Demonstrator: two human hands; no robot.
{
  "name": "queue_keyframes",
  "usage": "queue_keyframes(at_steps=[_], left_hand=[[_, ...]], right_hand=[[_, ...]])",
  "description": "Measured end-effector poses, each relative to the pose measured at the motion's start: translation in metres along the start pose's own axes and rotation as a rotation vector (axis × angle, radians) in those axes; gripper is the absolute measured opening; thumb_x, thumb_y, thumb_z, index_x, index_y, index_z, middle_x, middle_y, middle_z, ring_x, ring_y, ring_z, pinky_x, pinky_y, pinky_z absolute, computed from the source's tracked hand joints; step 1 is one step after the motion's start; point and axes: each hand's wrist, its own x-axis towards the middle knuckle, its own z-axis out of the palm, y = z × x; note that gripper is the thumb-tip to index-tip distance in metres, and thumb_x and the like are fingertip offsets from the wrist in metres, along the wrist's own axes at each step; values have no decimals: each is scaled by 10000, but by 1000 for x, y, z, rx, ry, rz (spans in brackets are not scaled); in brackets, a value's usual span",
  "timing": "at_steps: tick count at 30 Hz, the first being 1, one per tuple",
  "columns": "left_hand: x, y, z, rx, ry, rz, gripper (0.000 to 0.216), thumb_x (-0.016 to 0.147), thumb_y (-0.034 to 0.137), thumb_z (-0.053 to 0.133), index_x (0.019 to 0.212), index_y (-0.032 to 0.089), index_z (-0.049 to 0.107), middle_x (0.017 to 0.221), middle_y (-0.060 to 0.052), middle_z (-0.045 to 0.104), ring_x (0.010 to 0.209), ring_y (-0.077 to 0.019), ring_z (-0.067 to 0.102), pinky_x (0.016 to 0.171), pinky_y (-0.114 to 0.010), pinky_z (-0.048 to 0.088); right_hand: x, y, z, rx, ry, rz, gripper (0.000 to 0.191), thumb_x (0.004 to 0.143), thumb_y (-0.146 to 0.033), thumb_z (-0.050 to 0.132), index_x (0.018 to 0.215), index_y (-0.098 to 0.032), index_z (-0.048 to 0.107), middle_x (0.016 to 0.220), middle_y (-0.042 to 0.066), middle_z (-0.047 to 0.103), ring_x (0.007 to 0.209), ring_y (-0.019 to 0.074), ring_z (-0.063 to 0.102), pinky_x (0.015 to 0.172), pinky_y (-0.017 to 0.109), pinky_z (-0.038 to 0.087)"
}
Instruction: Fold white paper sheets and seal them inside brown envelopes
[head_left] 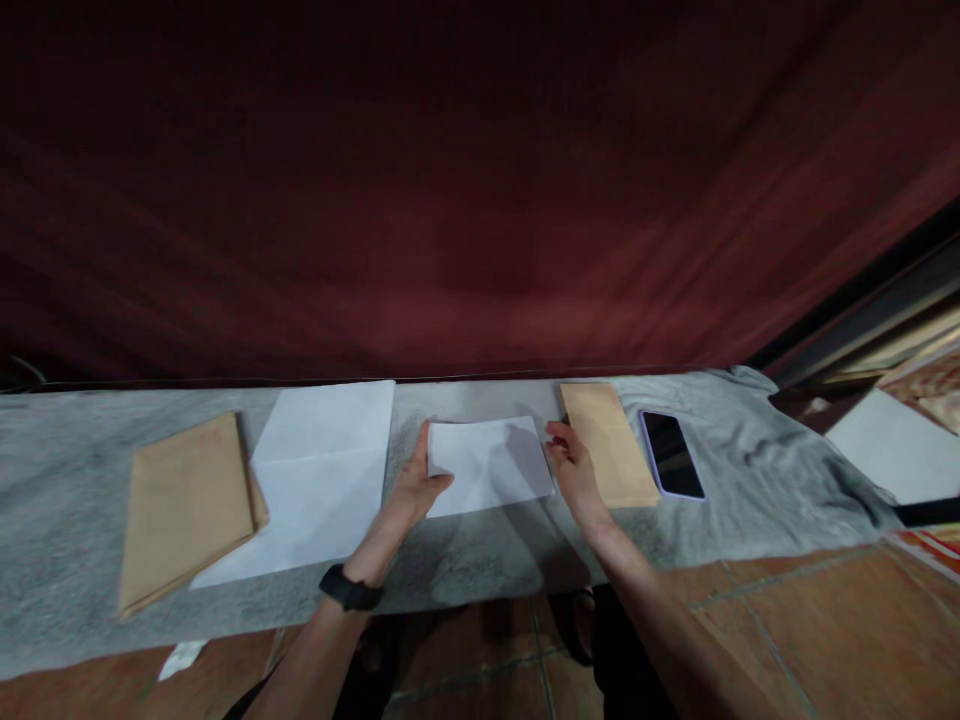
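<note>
A folded sheet of white paper lies crosswise in front of me on the grey cloth. My left hand holds its left edge, thumb over the top and fingers along the side. Just off the right edge is my right hand, its fingers slightly bent and apart, with nothing in them. Beside that hand, brown envelopes lie flat. On my left, a larger white sheet with a crease across its middle is spread out. A stack of bigger brown envelopes partly covers its left side.
A phone with a purple case rests at the right of the brown envelopes. Dark red fabric rises behind the grey cloth. A white scrap lies on the tiled floor. Flat boards or papers stand at far right.
</note>
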Motion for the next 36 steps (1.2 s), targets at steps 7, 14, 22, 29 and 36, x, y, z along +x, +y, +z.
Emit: queue_keyframes(at_steps=[7,14,22,29,36], left_hand=[[-2,-1,4,-63,-126,-54,1043,666,126,675,1595,230,212,1113,-72,747,932,-289,713,831,-440,574],[-9,8,0,572,25,37,856,798,162,615,1582,162,269,1218,-161,696,1095,-348,676,955,-443,517],[-31,6,53,848,14,581,548,1025,319,329,1552,168,342,1614,-116,362,1520,-276,257,1236,-514,227],[-12,-1,71,891,-1,518,613,1027,461,324,1539,129,374,1586,-128,403,1519,-262,267,1254,-498,169],[-4,-3,71,921,90,455,631,1019,454,331,1535,93,372,1602,-162,356,1523,-265,256,1248,-492,179]], right_hand=[[-23,-4,34,-541,-322,-415,461,992,-257,382,1406,-156,559,1472,111,549,1379,220,479,1164,403,389],[-38,6,52,-861,-390,-528,508,1040,-321,401,1511,-133,430,1597,129,377,1479,277,348,1223,511,254],[-38,6,53,-931,-421,-563,528,1035,-220,318,1559,-156,341,1619,100,328,1496,261,312,1233,525,212],[-28,7,62,-981,-466,-557,580,999,-215,410,1570,-254,318,1631,81,306,1513,298,263,1217,587,196],[-22,10,65,-951,-347,-499,526,1035,-272,352,1543,-138,383,1610,147,338,1498,290,302,1210,526,240]])
